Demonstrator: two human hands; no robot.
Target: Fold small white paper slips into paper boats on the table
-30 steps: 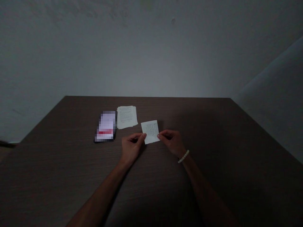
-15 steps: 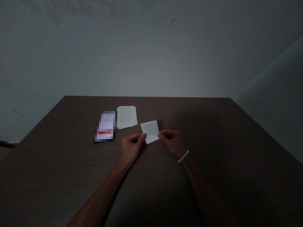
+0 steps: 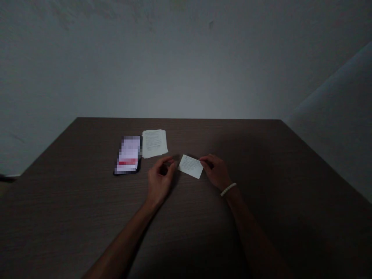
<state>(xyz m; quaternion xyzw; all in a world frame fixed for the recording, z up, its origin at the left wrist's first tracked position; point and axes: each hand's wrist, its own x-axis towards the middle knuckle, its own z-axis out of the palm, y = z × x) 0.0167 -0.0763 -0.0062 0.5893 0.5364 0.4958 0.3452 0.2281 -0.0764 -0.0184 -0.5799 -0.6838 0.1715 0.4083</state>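
Note:
A small white sheet of printed paper (image 3: 191, 166) is tilted between my two hands over the dark wooden table (image 3: 186, 224). My right hand (image 3: 216, 170), with a pale beaded bracelet (image 3: 228, 189) at the wrist, pinches the sheet by its upper right corner. Just left of the paper is my left hand (image 3: 161, 176), its thumb and forefinger slightly apart with nothing between them. Beyond that hand lies a stack of similar printed papers (image 3: 154, 143), its edges a little uneven.
A phone (image 3: 128, 155) lies left of the stack, its lit screen blurred into blocks. Behind the table's far edge rises a grey wall (image 3: 186, 69) with faint stains near the top.
My left hand has let go of the paper and drawn slightly left. The sheet, held in my right hand, has turned so its print runs another way and moved a little right.

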